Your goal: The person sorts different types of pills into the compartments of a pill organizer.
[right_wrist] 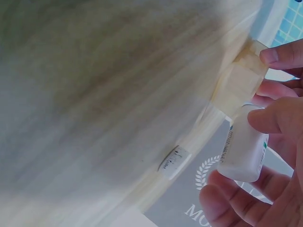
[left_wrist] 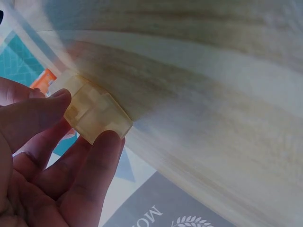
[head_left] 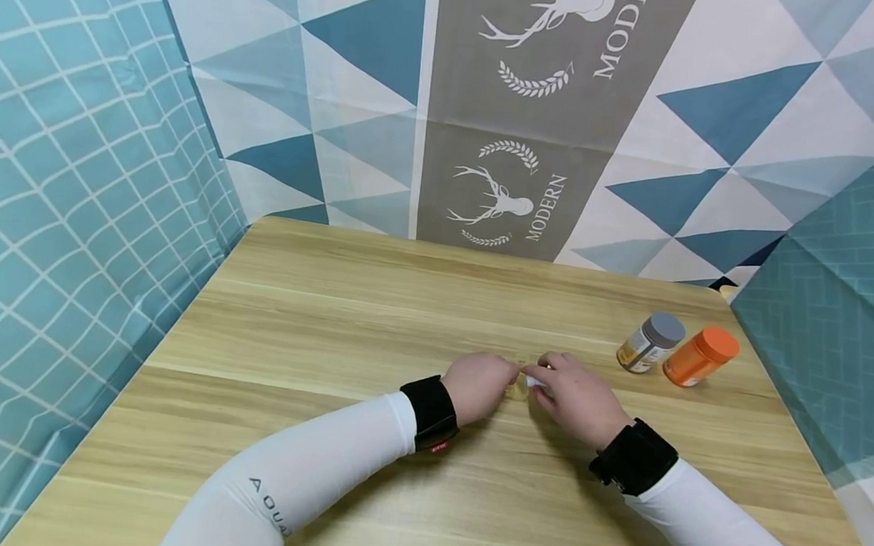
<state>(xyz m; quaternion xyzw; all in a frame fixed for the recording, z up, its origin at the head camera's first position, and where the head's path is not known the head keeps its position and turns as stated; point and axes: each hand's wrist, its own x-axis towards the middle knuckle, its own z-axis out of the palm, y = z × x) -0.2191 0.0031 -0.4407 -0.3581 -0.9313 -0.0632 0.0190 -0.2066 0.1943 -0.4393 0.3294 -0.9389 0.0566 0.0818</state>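
Over the middle right of the table, my two hands work close together. My left hand pinches a small see-through yellowish box with inner compartments between thumb and fingers. A small white bottle with printing on its side is held in my right hand, the thumb on one side and fingers round the other. In the right wrist view the bottle's upper end meets the near end of the box. Fingers hide most of both things in the head view.
To the right of my hands, a grey-lidded jar stands beside an orange jar on the wooden table. A small printed white piece shows near the table edge in the right wrist view. Patterned cloths hang behind and at both sides.
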